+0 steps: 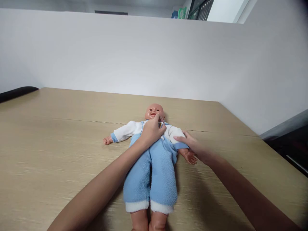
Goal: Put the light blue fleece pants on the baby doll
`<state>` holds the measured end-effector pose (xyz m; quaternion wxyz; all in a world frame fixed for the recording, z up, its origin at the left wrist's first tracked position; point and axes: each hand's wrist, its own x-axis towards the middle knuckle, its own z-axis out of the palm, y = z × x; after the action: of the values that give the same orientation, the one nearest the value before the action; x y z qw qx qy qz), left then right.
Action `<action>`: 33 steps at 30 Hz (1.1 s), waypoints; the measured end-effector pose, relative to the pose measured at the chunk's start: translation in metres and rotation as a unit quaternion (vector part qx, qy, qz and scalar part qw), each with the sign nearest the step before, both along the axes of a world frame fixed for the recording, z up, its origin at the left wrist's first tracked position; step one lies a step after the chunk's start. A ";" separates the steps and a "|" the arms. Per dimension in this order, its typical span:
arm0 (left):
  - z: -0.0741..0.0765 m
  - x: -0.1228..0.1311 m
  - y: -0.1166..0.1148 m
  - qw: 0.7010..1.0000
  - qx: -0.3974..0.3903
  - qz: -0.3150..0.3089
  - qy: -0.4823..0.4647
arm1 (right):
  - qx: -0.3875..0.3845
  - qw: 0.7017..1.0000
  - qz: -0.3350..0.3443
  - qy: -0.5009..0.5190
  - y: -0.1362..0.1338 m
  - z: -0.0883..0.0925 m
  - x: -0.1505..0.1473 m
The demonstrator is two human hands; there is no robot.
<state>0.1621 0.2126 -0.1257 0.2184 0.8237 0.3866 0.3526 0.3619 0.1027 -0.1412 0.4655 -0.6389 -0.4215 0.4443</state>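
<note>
A bald baby doll (163, 179) in light-blue fleece overalls and a white top lies on its back, head away from me. My left hand (153, 129) rests over its upper chest, with curled fingers and thumb closed on the clothes near the collar. What exactly lies between those fingertips is partly hidden. At the doll's arm on the right side, my right hand (192, 142) grips the white sleeve (176, 133) near its blue cuff, thumb on top and the other fingers behind. The doll's other arm (124, 132) stretches out to the left.
The doll lies on a wooden table (60, 154) with a seam across it. A pale wall (120, 54) rises behind the table's far edge. Dark objects stand beyond the table at the left (19, 92) and right (286, 144).
</note>
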 end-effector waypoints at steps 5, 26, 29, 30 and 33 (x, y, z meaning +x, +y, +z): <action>0.004 0.000 -0.003 1.000 -0.011 -0.003 0.005 | -0.029 0.997 -0.078 -0.001 -0.029 0.005 0.026; 0.004 0.001 -0.003 0.997 0.021 -0.038 0.061 | 0.242 0.832 -0.117 -0.485 -0.060 -0.012 0.043; 0.007 -0.001 -0.005 0.992 0.075 -0.027 0.099 | 0.217 0.914 0.009 -0.342 -0.057 -0.005 0.006; 0.009 -0.002 -0.006 0.988 0.096 -0.015 0.116 | 0.191 0.938 0.044 -0.287 -0.053 -0.004 -0.004; 0.014 -0.006 -0.009 0.976 0.149 0.018 0.160 | 0.134 0.966 0.111 -0.192 -0.040 -0.007 -0.021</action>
<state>0.1563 0.2034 -0.1118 0.0227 0.8857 0.3743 0.2737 0.3409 0.0632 -0.1480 0.4052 -0.5932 -0.6269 0.3017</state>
